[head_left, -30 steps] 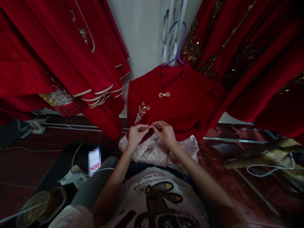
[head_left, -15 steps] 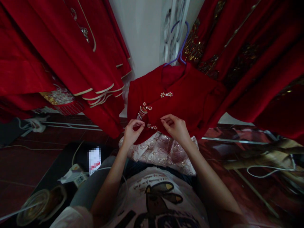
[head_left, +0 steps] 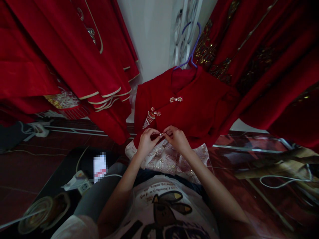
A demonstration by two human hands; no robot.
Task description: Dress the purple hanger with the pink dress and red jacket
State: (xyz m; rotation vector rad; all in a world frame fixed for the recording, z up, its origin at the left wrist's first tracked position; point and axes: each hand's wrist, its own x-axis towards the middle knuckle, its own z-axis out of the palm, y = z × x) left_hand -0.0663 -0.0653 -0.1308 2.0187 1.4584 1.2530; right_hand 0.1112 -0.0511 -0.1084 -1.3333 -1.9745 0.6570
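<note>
A small red velvet jacket (head_left: 194, 103) hangs on a purple hanger (head_left: 190, 49) in front of me. It has a pearl clasp (head_left: 175, 99) near the collar and a second one with a tassel (head_left: 151, 116) lower down. At the hem, my left hand (head_left: 146, 142) and my right hand (head_left: 177, 137) meet, both pinched on the lowest pearl clasp (head_left: 162, 134). A pale pink embroidered skirt (head_left: 169, 159) shows beneath the jacket and lies over my lap.
Long red garments (head_left: 74, 59) hang at the left and gold-embroidered red ones (head_left: 261, 59) at the right. On the dark floor lie a power strip (head_left: 79, 184), a lidded drink cup (head_left: 42, 214) at the lower left, and white cable (head_left: 281, 181) at the right.
Half a second ago my hands were apart on either side of the lowest clasp; now they have come together on it again, as they were one second ago.
</note>
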